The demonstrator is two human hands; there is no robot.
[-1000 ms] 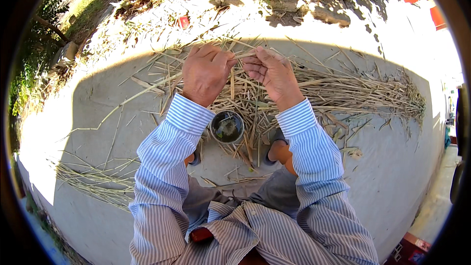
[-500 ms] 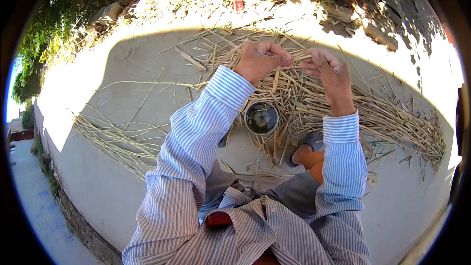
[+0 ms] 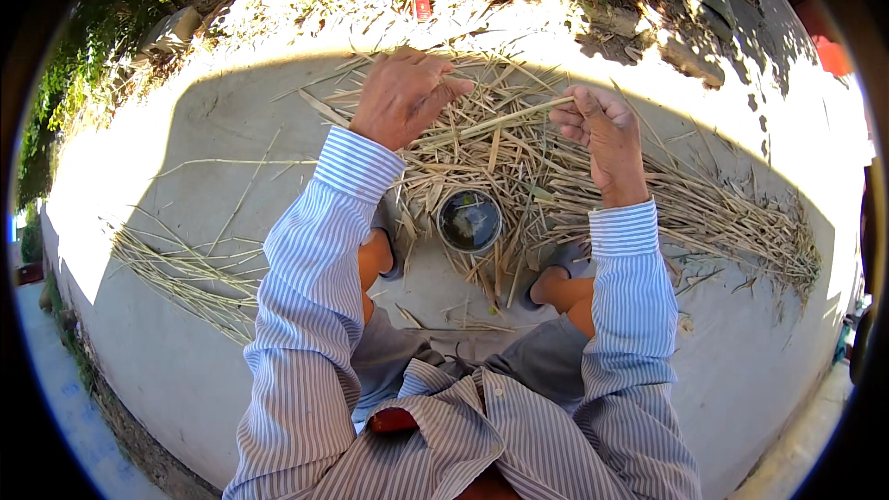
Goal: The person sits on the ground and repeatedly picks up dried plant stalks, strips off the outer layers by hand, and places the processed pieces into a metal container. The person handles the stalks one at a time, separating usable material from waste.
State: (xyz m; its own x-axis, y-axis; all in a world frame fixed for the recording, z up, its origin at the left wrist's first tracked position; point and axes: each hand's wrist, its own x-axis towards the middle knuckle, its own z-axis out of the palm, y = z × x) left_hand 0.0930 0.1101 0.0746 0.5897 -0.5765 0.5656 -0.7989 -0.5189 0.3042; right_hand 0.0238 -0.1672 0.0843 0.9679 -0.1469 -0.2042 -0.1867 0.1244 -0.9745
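Above the straw pile (image 3: pixel 593 181) on the concrete floor (image 3: pixel 213 157), a pale reed stalk (image 3: pixel 505 120) runs nearly level, left end slightly lower. The left hand (image 3: pixel 403 97) pinches that left end with curled fingers; the right hand (image 3: pixel 602 134), closed in a loose fist, grips the right end. Below, between the knees, stands a round dark-filled bowl (image 3: pixel 469 220); loose stalks (image 3: pixel 176 264) lie well apart at left.

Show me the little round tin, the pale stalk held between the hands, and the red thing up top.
round tin (image 3: pixel 469 220), head view, its dark inside
pale stalk (image 3: pixel 505 119), head view, mid-length
red thing (image 3: pixel 422 7), head view, its centre
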